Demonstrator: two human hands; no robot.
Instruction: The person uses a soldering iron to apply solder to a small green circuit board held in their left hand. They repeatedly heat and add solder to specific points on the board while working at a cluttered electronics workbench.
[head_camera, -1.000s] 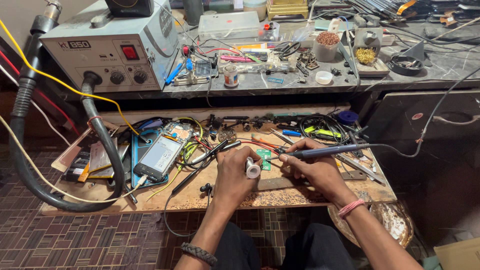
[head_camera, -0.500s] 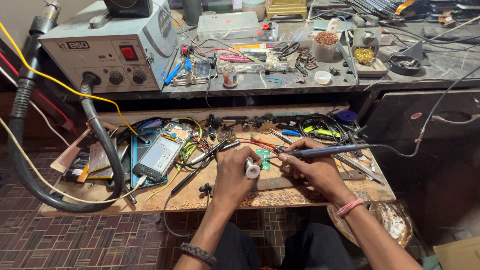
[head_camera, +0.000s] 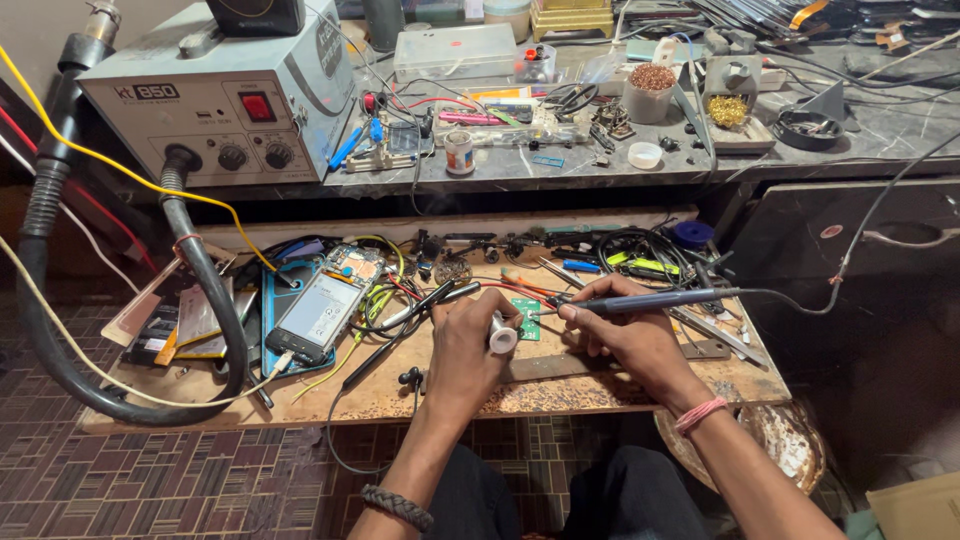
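My left hand (head_camera: 468, 340) grips a small white spool of solder wire (head_camera: 502, 334) just left of a small green circuit board (head_camera: 527, 318) lying on the wooden work board (head_camera: 600, 385). My right hand (head_camera: 630, 335) holds a dark blue soldering iron (head_camera: 650, 299) like a pen, its tip pointing left at the green board's upper edge. The iron's cable runs off to the right. Both hands rest on the wooden board near its front edge.
An opened phone (head_camera: 320, 305) lies at left among coloured wires and probes. A grey rework station (head_camera: 225, 95) with a thick black hose (head_camera: 215, 300) stands back left. The upper shelf (head_camera: 560, 165) holds tools, small jars and a brass-wool tip cleaner (head_camera: 727, 110).
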